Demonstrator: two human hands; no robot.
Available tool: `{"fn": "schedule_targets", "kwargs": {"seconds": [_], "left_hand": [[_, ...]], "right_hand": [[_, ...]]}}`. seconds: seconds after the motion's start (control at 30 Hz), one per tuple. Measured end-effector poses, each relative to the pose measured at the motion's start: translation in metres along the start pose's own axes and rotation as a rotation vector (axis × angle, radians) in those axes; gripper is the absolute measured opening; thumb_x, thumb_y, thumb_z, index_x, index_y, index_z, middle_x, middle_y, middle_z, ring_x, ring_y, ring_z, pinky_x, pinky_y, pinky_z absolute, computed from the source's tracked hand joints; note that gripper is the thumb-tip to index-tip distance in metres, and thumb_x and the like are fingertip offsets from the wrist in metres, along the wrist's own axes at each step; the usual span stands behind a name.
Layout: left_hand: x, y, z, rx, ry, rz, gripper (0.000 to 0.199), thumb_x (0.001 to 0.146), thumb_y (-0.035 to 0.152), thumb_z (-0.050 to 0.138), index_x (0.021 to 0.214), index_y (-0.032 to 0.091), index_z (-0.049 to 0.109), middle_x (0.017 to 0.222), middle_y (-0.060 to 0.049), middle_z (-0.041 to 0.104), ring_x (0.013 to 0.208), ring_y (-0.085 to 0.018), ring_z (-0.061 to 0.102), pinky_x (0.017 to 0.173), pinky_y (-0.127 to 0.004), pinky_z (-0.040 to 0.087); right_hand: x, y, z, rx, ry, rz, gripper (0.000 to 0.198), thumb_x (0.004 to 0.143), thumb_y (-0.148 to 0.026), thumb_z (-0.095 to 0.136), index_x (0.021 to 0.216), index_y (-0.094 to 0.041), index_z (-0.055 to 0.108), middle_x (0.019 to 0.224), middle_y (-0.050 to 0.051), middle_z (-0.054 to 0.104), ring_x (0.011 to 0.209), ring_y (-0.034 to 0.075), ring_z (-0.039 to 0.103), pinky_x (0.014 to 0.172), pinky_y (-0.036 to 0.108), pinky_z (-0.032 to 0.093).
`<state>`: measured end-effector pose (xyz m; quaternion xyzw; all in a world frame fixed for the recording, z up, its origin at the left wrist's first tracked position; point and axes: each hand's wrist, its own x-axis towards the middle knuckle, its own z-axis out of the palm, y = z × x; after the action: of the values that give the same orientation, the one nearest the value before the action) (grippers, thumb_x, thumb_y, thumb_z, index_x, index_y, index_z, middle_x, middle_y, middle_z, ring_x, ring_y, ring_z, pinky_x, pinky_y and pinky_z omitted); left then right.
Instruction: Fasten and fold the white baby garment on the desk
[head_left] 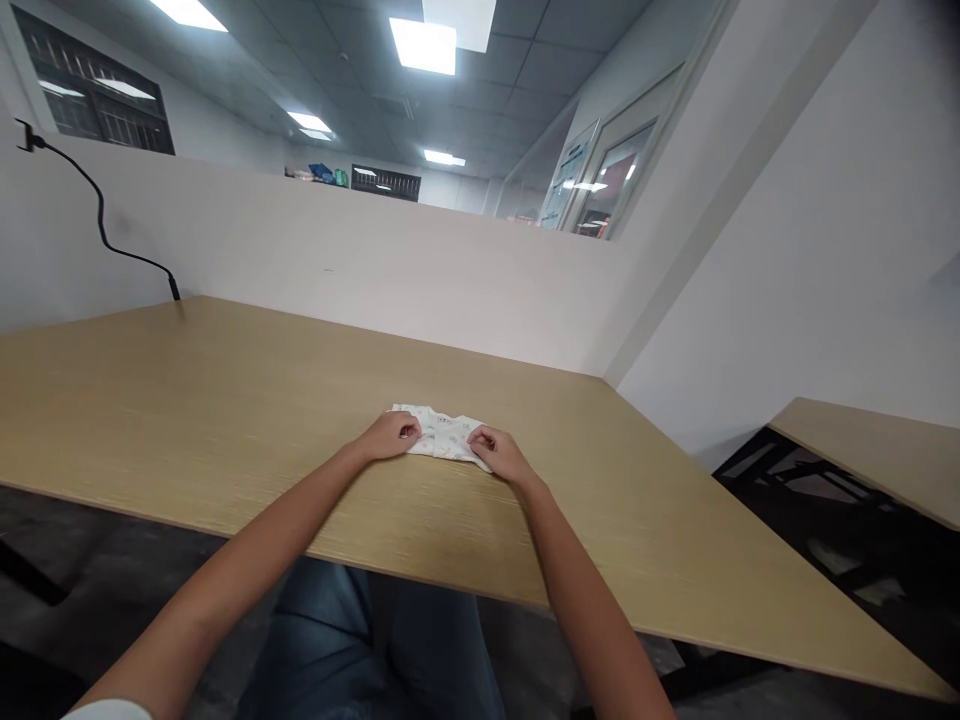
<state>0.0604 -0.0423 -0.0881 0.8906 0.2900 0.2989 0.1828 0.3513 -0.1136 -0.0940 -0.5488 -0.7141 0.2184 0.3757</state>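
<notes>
A small white garment [444, 437] with a scattered print, like a baby's shirt, lies flat on the wooden table [247, 390]. Its far edge dips in the middle like a neckline. At the garment's left end rests my left hand [390, 436], its fingers curled and closed on the cloth. My right hand [504, 455] covers the lower right end, with thumb and fingertips pinched together on the fabric. Parts of both ends are hidden beneath the hands.
A low white partition [390, 285] runs along the table's far edge. A black gooseneck holder [101, 210] rises at the far left corner. To the right, past a gap, stands another table [885, 445]. My legs are under the near edge.
</notes>
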Motion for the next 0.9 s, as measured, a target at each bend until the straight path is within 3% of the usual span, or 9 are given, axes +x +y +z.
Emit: {"fn": "schedule_targets", "kwargs": {"seconds": [0.43,0.9], "left_hand": [[-0.001,-0.009,0.005,-0.079,0.007,-0.021,0.014,0.079,0.021,0.060,0.084,0.017,0.072,0.081,-0.003,0.068,0.074,-0.016,0.059,0.069,-0.025,0.042],[-0.002,0.001,-0.001,-0.068,-0.011,-0.040,0.017,0.083,0.022,0.056,0.086,0.016,0.072,0.079,-0.002,0.068,0.071,-0.015,0.056,0.067,-0.026,0.038]], "right_hand": [[-0.001,-0.004,0.000,0.051,-0.021,0.002,0.021,0.072,-0.034,0.061,0.083,-0.017,0.065,0.065,-0.004,0.048,0.061,0.012,0.040,0.059,0.025,0.030],[0.000,-0.003,-0.001,-0.013,-0.058,-0.035,0.023,0.075,-0.035,0.057,0.070,-0.017,0.070,0.070,0.002,0.064,0.069,0.016,0.053,0.067,0.027,0.037]]}}
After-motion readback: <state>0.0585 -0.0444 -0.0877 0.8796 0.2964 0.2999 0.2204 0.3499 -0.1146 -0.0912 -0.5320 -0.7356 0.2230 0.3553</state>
